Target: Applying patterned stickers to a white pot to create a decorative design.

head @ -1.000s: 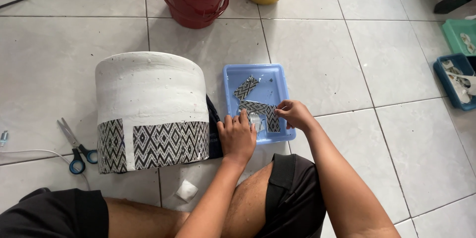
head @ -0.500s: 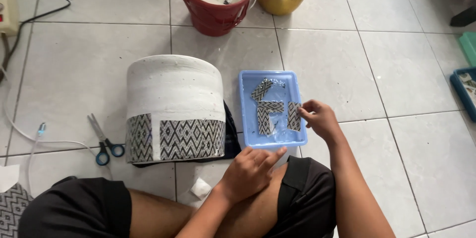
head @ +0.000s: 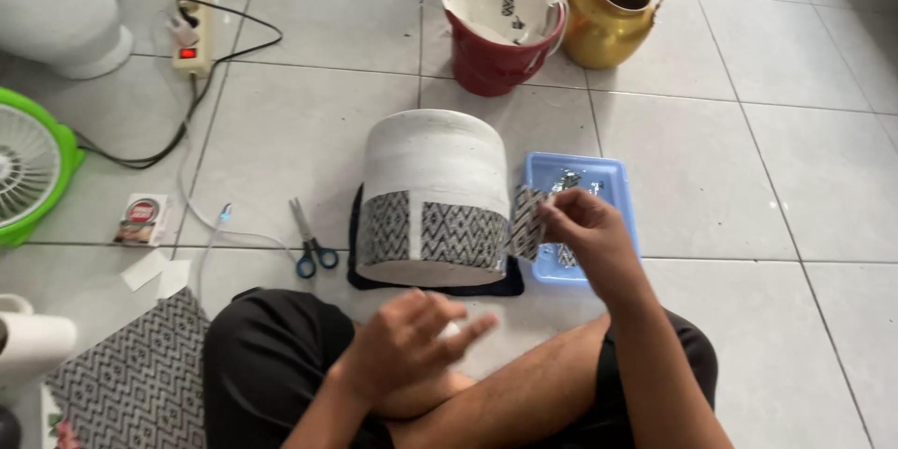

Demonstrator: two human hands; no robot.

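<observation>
My right hand (head: 585, 229) pinches a black-and-white zigzag-patterned paper strip (head: 526, 222) beside the white cylindrical pot (head: 435, 192); my left hand (head: 412, 346) hovers loosely open, empty, over my lap.

One head-worn camera looks steeply down, close over the lap and tiled floor (head: 767, 187).

Only real package here is a small flat box (head: 142, 218), white with a red round mark, lying on the floor tiles left of the blue-handled scissors (head: 309, 243), just by the white cable (head: 201, 224). No screens or signs anywhere.
</observation>
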